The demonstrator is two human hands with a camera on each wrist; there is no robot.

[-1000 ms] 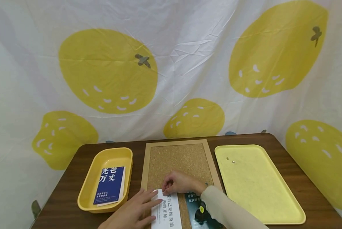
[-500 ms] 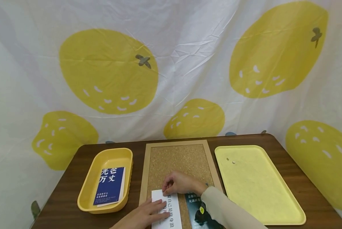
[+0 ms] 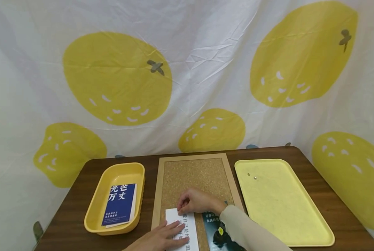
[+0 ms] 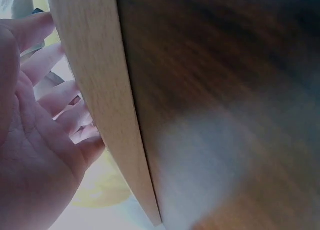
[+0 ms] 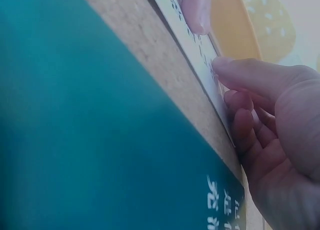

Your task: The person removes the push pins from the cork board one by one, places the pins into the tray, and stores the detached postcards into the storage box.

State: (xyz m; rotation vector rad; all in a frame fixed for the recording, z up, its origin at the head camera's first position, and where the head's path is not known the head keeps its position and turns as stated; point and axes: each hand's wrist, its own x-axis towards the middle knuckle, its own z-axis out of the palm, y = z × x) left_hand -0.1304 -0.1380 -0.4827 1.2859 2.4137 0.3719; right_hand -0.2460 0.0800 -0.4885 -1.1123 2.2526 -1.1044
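Note:
A white card (image 3: 191, 233) printed with dark Chinese characters lies on the lower part of a wood-framed cork board (image 3: 196, 176). My left hand (image 3: 162, 237) rests on this card with its fingers spread. At the card's top edge is my right hand (image 3: 194, 201), fingers curled and thumb tip on the paper; anything small under the thumb is hidden. The right wrist view shows the thumb (image 5: 250, 75) against the card's end. To the right, a dark teal card (image 3: 218, 232) with a black figure lies on the board, partly under the right forearm.
On the left stands a yellow basin (image 3: 93, 212) holding a blue card (image 3: 119, 205) over a pale one. A pale yellow tray (image 3: 284, 202) with two small metallic pieces (image 3: 255, 178) lies on the right. The brown table (image 3: 68, 216) backs onto a lemon-patterned curtain (image 3: 187, 69).
My left hand has slid right and slightly down, farther over the white card. The right hand stays at the card's top edge.

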